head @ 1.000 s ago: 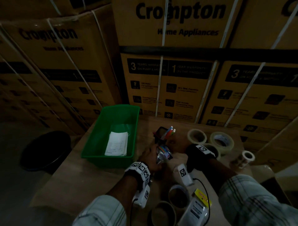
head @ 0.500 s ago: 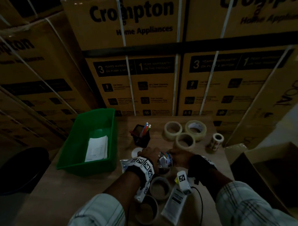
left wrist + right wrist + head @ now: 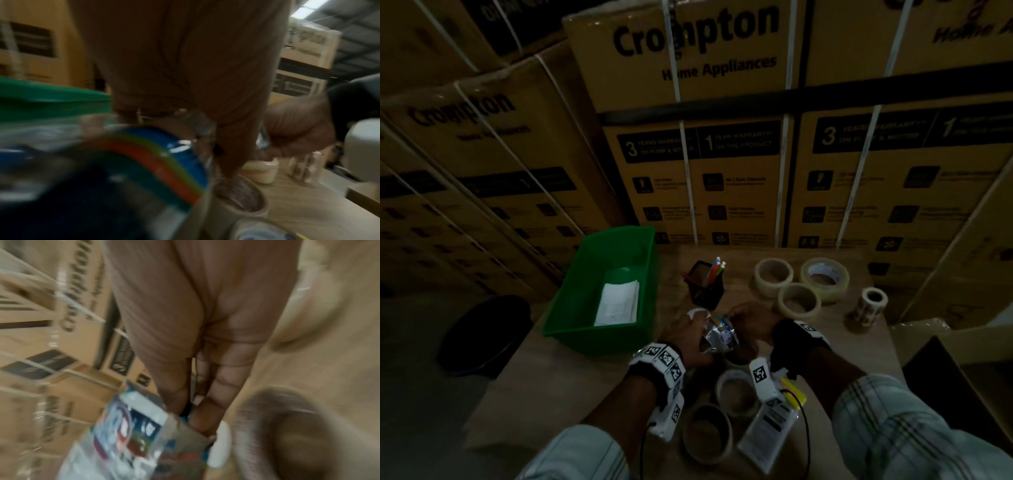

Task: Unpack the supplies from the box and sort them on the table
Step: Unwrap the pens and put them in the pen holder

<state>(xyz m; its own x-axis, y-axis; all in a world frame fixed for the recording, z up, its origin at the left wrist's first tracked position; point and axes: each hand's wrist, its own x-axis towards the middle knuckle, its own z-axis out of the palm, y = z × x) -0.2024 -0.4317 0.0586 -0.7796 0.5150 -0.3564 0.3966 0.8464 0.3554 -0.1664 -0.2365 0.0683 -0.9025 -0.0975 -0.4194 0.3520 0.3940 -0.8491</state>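
Over the middle of the table (image 3: 585, 394) both hands hold a shiny plastic packet (image 3: 717, 337) with a rainbow print. My left hand (image 3: 697, 337) grips its left side and my right hand (image 3: 739, 325) pinches its top right edge. The left wrist view shows the packet (image 3: 144, 162) blurred and close, with the right hand (image 3: 298, 126) curled beyond it. In the right wrist view thumb and fingers pinch the packet (image 3: 133, 426). Just behind the hands stands a black pen holder (image 3: 705, 284) with coloured pens.
A green bin (image 3: 602, 291) with a paper (image 3: 618, 303) in it stands at the left. Three tape rolls (image 3: 798, 301) and a label roll (image 3: 870, 306) lie at the back right. Two more rolls (image 3: 736, 392) and a packaged item (image 3: 770, 425) lie near me. An open cardboard box (image 3: 962, 370) is at the right.
Both hands have drawn back from the pen holder toward me with the packet between them. The pen holder now stands alone on the table. My head has turned.
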